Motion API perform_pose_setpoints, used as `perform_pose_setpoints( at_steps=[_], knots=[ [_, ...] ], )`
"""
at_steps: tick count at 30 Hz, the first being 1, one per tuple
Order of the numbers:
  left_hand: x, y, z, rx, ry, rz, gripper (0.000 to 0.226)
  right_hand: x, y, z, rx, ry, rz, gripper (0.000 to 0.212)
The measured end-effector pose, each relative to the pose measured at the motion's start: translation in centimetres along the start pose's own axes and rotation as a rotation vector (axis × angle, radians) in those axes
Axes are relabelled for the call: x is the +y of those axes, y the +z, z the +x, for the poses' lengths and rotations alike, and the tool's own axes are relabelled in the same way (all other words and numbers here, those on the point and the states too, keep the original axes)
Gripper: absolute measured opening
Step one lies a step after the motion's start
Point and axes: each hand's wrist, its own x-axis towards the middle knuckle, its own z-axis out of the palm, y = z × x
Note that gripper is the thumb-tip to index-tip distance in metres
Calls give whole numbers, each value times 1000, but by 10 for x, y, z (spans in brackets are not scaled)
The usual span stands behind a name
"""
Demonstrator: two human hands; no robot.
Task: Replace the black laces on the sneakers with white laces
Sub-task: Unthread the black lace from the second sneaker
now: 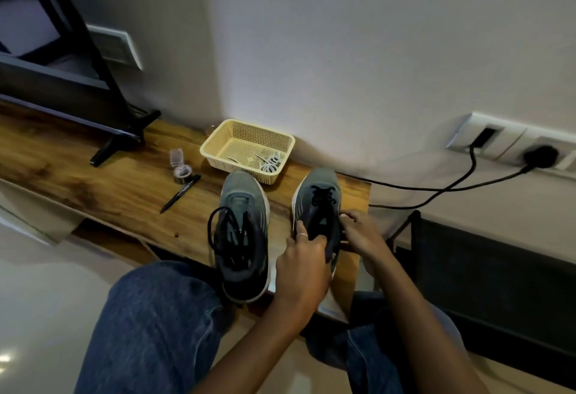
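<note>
both hands, left hand (304,258) and right hand (358,231), gripped the right sneaker (318,203) just right of the left sneaker (241,231), pinching its black lace (321,195); yanking could knot it, white laces (271,164) lay in the basket (218,144) behind.

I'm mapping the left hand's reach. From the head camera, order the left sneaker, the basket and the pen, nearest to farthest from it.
From the left hand:
1. Left sneaker, just beside it on the left.
2. Basket, behind the sneakers by the wall.
3. Pen, far left on the shelf.
</note>
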Motion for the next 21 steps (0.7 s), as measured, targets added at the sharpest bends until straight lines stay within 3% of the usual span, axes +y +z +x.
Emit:
perform_pose_setpoints(
  at_steps=[8, 11, 15, 18, 21],
  knots=[
    [-9, -14, 4, -361, 51, 172, 53, 12, 3, 23, -66, 60, -300, 30],
    [-11, -50, 22, -284, 105, 98, 46, 1, -6, 26, -69, -44, -418, 30],
    [-19, -73, 62, -81, 223, 120, 39, -34, -12, 33, -138, -193, -493, 8],
    [-32, -57, 79, -152, 280, 144, 53, -39, -10, 35, -247, -200, -605, 22],
    [-42, -45, 85, -152, 284, 93, 57, -35, -10, 35, -243, -282, -687, 25]
  ],
)
